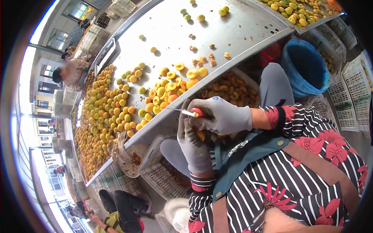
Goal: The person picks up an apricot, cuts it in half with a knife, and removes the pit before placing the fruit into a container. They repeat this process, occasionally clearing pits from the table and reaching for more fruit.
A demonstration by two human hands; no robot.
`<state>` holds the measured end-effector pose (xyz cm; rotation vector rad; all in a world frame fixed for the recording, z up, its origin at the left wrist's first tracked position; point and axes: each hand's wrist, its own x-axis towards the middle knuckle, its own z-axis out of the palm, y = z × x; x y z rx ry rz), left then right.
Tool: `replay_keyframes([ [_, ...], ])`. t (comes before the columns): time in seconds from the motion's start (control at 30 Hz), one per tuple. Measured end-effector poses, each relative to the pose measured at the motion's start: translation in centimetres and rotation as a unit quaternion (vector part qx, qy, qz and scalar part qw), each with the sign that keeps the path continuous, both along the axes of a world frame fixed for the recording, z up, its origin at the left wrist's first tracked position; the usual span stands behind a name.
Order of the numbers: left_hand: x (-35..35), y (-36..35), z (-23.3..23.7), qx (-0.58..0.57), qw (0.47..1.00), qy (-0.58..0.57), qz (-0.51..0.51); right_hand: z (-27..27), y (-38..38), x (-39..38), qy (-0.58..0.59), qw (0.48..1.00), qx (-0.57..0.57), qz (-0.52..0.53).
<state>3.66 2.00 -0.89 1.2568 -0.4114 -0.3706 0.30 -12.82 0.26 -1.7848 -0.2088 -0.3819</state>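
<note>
Both my hands wear grey gloves and meet just off the metal table's edge. My right hand (221, 114) is closed around a small knife (197, 112) with a red handle; its thin blade points left towards the table. My left hand (193, 145) is curled close below it, with a bit of orange apricot (200, 134) showing between the gloves. Much of that fruit is hidden by the fingers. Nearest on the table lies a heap of halved apricots (171, 88), cut faces showing, beside a large spread of whole apricots (101, 105).
Under the table edge stands a crate of apricot pieces (233, 87). A blue bucket (305, 68) is at the right, near white crates (347, 97). Another crate (161, 174) sits by my legs. A seated person (120, 213) is at lower left; another (72, 72) works across the table.
</note>
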Motion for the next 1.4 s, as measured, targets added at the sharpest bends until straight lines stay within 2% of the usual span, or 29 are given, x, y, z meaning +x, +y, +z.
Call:
replay_keyframes([
  [0.07, -0.4, 0.1, -0.1, -0.058, 0.991, 0.119, -0.017, 0.0, -0.2, -0.2, -0.048, 0.998, -0.035, 0.030],
  [0.13, -0.5, -0.1, -0.4, -0.083, 0.986, 0.142, 0.010, 0.2, -0.2, -0.3, -0.034, 0.998, -0.030, 0.038],
  [0.3, -0.3, 0.4, -0.9, -0.118, 0.965, 0.235, -0.008, -1.0, -0.1, -0.2, -0.041, 0.998, -0.030, 0.033],
  [0.33, -0.2, 0.4, -0.9, -0.119, 0.965, 0.234, -0.008, -1.1, -0.2, 0.0, -0.021, 0.999, -0.002, 0.047],
  [0.4, 0.0, 0.7, -0.5, -0.032, 0.989, 0.148, 0.007, -1.5, -0.3, 0.5, -0.008, 0.998, 0.024, 0.065],
  [0.43, 0.1, 0.8, -0.4, -0.034, 0.989, 0.143, 0.009, -1.8, -0.6, 0.8, -0.023, 0.999, -0.038, 0.029],
  [0.47, 0.2, 1.0, -0.4, 0.037, 0.996, 0.067, 0.035, -1.9, -0.7, 1.0, -0.039, 0.994, -0.099, -0.008],
  [0.5, 0.3, 1.2, -0.3, 0.108, 0.992, -0.009, 0.062, -1.7, -0.8, 1.2, -0.060, 0.994, -0.090, -0.030],
  [0.53, 0.3, 1.5, -0.5, 0.057, 0.997, 0.032, 0.044, -1.5, -0.9, 1.1, -0.068, 0.993, -0.090, -0.028],
  [0.6, 0.4, 1.1, -0.7, 0.147, 0.984, -0.035, 0.099, -0.7, -1.3, 1.2, -0.049, 0.985, -0.157, -0.058],
  [0.67, 0.4, 0.8, -1.2, 0.148, 0.978, -0.075, 0.125, -0.3, -1.0, 1.5, -0.068, 0.982, -0.165, -0.054],
  [0.77, 0.0, 0.3, 0.4, 0.157, 0.977, -0.087, 0.118, 0.2, -0.4, 1.6, 0.002, 0.983, -0.174, -0.059],
  [0.87, 0.4, 0.3, -0.3, 0.194, 0.972, -0.076, 0.109, 0.5, -0.2, 2.0, -0.010, 0.979, -0.197, -0.045],
  [0.93, 0.7, 0.0, -0.8, 0.139, 0.981, -0.063, 0.120, 0.3, 0.0, 2.2, -0.017, 0.979, -0.198, -0.047],
  [1.07, 1.0, 0.2, -0.8, 0.142, 0.984, -0.020, 0.103, -1.6, -0.3, 2.9, -0.072, 0.979, -0.187, -0.046],
  [1.2, 2.0, -0.4, -0.4, 0.127, 0.985, -0.005, 0.115, -1.6, -0.7, 3.5, -0.032, 0.988, -0.142, -0.056],
  [1.27, 3.6, -0.1, -0.9, 0.130, 0.989, 0.030, 0.070, -1.2, -1.6, 4.5, 0.028, 0.985, -0.139, -0.101],
  [1.3, 4.4, -0.6, -0.7, 0.103, 0.988, 0.048, 0.100, -1.9, -2.7, 5.8, 0.007, 0.981, -0.136, -0.138],
  [1.33, 5.4, -0.4, 0.1, 0.145, 0.982, 0.041, 0.117, -1.3, -3.7, 6.5, 0.013, 0.974, -0.130, -0.186],
  [1.37, 7.8, -0.1, -1.4, 0.186, 0.970, -0.059, 0.142, -0.7, -5.1, 7.2, 0.035, 0.974, -0.112, -0.196],
  [1.4, 10.1, 0.1, -2.9, 0.226, 0.947, -0.157, 0.165, -0.3, -6.7, 7.9, 0.059, 0.963, -0.151, -0.215],
])
